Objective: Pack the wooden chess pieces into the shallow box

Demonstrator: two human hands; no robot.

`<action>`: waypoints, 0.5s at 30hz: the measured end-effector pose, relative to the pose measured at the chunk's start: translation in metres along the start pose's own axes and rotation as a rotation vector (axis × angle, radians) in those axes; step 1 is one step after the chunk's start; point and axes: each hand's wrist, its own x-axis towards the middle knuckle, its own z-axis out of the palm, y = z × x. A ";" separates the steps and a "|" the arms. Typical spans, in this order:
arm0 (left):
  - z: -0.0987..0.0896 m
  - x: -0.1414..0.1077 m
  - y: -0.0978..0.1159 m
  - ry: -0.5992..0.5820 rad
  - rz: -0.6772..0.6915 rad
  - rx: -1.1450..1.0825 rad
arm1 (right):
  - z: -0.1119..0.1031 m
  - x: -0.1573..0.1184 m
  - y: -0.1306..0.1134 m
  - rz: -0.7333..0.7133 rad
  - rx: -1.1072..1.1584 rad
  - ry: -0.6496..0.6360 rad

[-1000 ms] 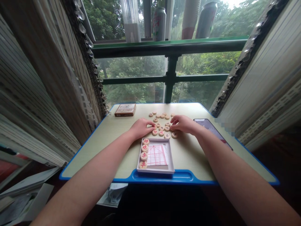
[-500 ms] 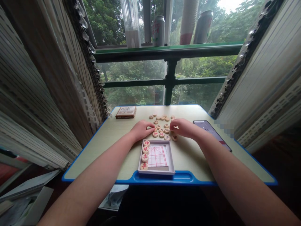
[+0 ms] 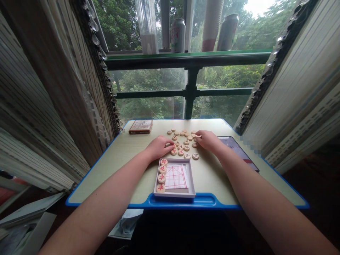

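Chess pieces (image 3: 181, 152) lie beyond an open box (image 3: 174, 194), between left hand (image 3: 158, 146) and right hand (image 3: 208, 139), both curled, any pinch too obscured to tell. Right forearm (image 3: 239, 173) partly hides a phone (image 3: 240, 152). Blue trim (image 3: 183, 200) edges the worktop (image 3: 212, 180); curtains (image 3: 292, 81) flank the window (image 3: 151, 79).

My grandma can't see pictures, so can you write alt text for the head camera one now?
A person's left hand and right hand flank scattered round Chinese chess pieces on a table. Nearer, four red-marked pieces line the left side of an open white box, beside a red-lined sheet.
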 end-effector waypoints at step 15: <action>0.002 0.001 -0.006 0.024 0.102 -0.011 | -0.004 -0.004 -0.009 -0.157 0.136 -0.015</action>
